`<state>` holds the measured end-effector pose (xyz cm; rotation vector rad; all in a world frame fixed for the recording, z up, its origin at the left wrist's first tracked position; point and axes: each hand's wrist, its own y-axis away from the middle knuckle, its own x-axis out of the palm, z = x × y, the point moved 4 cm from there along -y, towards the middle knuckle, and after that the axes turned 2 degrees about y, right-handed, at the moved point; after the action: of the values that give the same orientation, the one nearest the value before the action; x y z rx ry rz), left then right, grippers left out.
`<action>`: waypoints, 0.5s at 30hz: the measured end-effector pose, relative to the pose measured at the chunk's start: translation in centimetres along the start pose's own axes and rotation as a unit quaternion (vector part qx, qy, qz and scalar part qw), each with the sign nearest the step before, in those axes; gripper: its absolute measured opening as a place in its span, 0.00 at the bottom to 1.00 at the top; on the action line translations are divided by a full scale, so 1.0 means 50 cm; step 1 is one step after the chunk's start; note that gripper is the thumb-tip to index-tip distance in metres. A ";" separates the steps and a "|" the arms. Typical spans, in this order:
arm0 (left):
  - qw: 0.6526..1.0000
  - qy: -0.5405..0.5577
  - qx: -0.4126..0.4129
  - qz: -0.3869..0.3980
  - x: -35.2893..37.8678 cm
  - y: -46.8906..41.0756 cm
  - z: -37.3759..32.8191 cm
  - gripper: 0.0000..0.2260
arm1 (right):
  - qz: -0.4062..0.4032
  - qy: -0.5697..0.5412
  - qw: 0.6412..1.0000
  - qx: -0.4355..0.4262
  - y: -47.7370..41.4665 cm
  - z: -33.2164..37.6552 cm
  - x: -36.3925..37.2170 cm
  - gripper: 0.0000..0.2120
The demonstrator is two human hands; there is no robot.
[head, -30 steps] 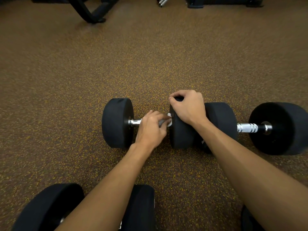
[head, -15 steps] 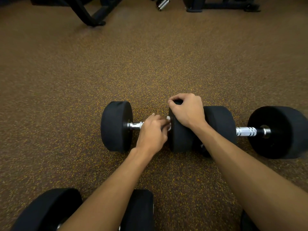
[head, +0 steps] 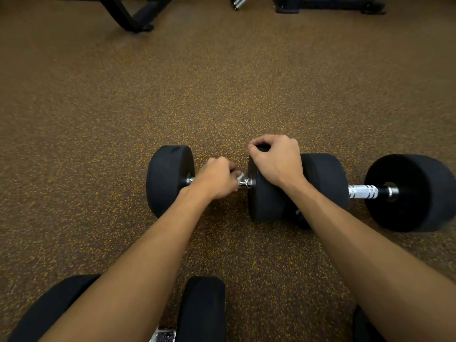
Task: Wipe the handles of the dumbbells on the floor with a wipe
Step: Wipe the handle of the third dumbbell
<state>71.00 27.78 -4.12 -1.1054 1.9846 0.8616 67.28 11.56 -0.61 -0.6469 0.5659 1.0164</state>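
A black dumbbell [head: 170, 181] lies on the speckled floor at the centre. My left hand [head: 214, 178] is curled round its chrome handle [head: 245, 183] with a white wipe [head: 240, 177] showing at the fingertips; most of the handle is hidden under the hand. My right hand [head: 276, 161] grips the top of that dumbbell's right head [head: 266, 206]. A second dumbbell [head: 409, 193] lies end to end on the right, its knurled chrome handle [head: 362, 191] bare.
Another black dumbbell [head: 202, 309] lies close at the bottom edge, partly under my left forearm. A dark round shape [head: 362, 327] sits at the bottom right. Black equipment legs [head: 133, 18] and a frame base [head: 328, 4] stand at the far top.
My left hand has slid left along the handle with the wipe, uncovering the chrome end beside the right head. My right hand has kept its grip on that head.
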 end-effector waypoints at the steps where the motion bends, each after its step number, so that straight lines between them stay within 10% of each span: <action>1: 1.000 -0.005 0.003 0.000 0.000 0.000 -0.004 0.13 | -0.002 0.001 1.000 -0.002 0.001 -0.001 0.001 0.08; 15: 0.999 -0.039 0.005 0.001 0.019 0.010 -0.029 0.15 | 0.006 -0.002 1.000 0.003 -0.002 0.002 -0.004 0.08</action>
<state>69.83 26.43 -4.00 -1.0495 1.9245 0.8804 67.28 11.45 -0.38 -0.6362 0.5695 1.0275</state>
